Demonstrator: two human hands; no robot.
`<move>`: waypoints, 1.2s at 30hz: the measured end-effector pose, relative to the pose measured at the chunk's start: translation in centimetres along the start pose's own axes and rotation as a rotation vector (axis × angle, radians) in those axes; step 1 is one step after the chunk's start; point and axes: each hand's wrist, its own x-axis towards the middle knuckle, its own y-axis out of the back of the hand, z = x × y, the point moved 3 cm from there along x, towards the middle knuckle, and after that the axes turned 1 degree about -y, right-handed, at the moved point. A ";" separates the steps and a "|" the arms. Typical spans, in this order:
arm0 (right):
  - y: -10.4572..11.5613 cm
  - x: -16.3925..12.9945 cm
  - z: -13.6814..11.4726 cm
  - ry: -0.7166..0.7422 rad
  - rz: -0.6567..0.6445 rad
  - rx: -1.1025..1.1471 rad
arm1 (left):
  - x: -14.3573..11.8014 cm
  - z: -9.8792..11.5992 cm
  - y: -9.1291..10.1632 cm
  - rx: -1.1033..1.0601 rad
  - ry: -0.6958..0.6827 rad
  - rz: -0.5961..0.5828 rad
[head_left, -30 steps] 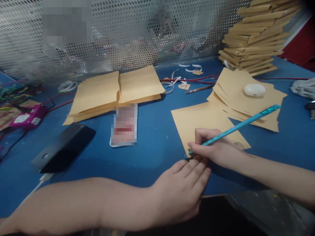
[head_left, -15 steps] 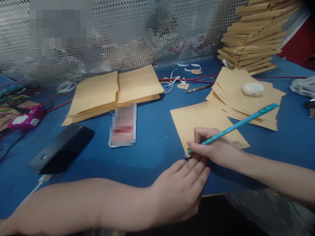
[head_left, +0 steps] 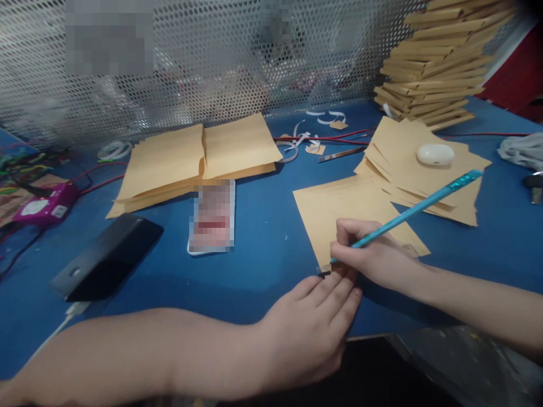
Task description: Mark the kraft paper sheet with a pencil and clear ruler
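Note:
My right hand point(head_left: 373, 257) grips a long turquoise pen point(head_left: 418, 207), its tip down at the near left corner of a tan paper sheet point(head_left: 335, 209) on the blue table point(head_left: 263, 249). My left hand point(head_left: 311, 330) lies flat at the table's front edge, fingers together, their tips beside a small dark piece point(head_left: 324, 273) at that corner. The left hand holds nothing.
A loose pile of tan sheets point(head_left: 424, 175) with a white oval object point(head_left: 435, 154) lies at the right, a tall stack point(head_left: 441, 62) behind it. Folded tan sheets point(head_left: 195, 155), a phone point(head_left: 212, 217), a black power bank point(head_left: 108, 254), a pink device point(head_left: 46, 206) and cables lie left. Perforated metal screen point(head_left: 212, 56) at the back.
The right hand and the pen tip have shifted slightly to the right along the sheet's near corner. The left hand has stayed put.

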 end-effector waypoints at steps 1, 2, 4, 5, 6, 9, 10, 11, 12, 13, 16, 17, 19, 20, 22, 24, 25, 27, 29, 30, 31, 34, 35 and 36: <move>0.0 0.0 0.0 -0.001 -0.001 -0.004 | 0.0 0.0 0.0 0.000 0.000 -0.001; 0.0 0.0 0.1 -0.001 -0.001 -0.007 | 0.0 0.0 0.0 0.000 0.000 0.001; 0.1 0.1 0.1 -0.001 0.001 -0.009 | 0.0 0.0 -0.1 0.002 -0.001 0.006; 0.1 0.1 0.1 0.000 0.000 -0.008 | 0.0 0.0 -0.1 0.003 0.000 0.007; 0.1 0.1 0.1 0.003 -0.002 -0.006 | 0.0 0.0 -0.1 0.002 0.000 0.008; 0.1 0.0 0.1 0.019 -0.002 -0.002 | 0.1 0.0 0.0 0.003 0.004 0.012; 0.1 0.0 0.1 0.024 0.000 -0.001 | 0.1 0.0 0.0 0.004 0.004 0.013; 0.0 0.0 0.1 0.027 0.002 0.000 | 0.1 0.0 0.0 0.005 0.003 0.013; 0.0 0.0 0.1 0.027 0.002 0.004 | 0.1 0.0 0.1 0.006 0.003 0.015; 0.0 0.0 0.1 0.026 0.002 0.008 | 0.1 0.0 0.1 0.005 0.004 0.012; 0.0 0.0 0.1 0.016 0.000 0.021 | 0.0 0.0 0.1 0.005 0.004 0.009; 0.0 0.0 0.1 0.013 -0.004 0.022 | 0.0 0.1 0.1 0.005 0.002 0.007; 0.0 0.0 0.1 0.009 -0.008 0.021 | 0.0 0.1 0.0 0.009 0.001 0.006; 0.0 0.0 0.2 0.007 -0.008 0.020 | 0.0 0.1 0.0 0.010 0.003 0.009; 0.0 0.0 0.2 0.006 -0.003 0.019 | 0.0 0.1 0.0 0.007 0.004 0.009; 0.0 0.0 0.2 0.007 -0.003 0.019 | 0.0 0.2 0.0 0.004 0.003 0.009; 0.0 0.0 0.2 0.006 -0.007 0.020 | 0.0 0.2 0.0 0.002 0.000 0.009; 0.0 0.0 0.2 0.001 -0.012 0.024 | 0.0 0.2 0.0 0.001 -0.003 0.009; 0.1 -0.1 0.1 -0.003 -0.008 0.033 | 0.0 0.2 0.1 0.000 -0.004 0.005; 0.2 -0.1 0.1 -0.003 0.002 0.031 | 0.0 0.2 0.1 -0.001 -0.005 0.003; 0.3 -0.1 0.0 -0.002 0.015 0.024 | 0.0 0.2 0.1 -0.002 -0.005 0.000; 0.6 -0.1 0.0 -0.003 0.052 -0.018 | 0.0 0.1 0.0 -0.004 -0.003 -0.004; 0.7 0.0 0.1 -0.005 0.060 -0.029 | 0.0 0.1 0.0 -0.004 -0.003 -0.002; 0.7 0.1 0.1 -0.007 0.062 -0.031 | 0.1 0.1 0.0 -0.005 -0.002 -0.001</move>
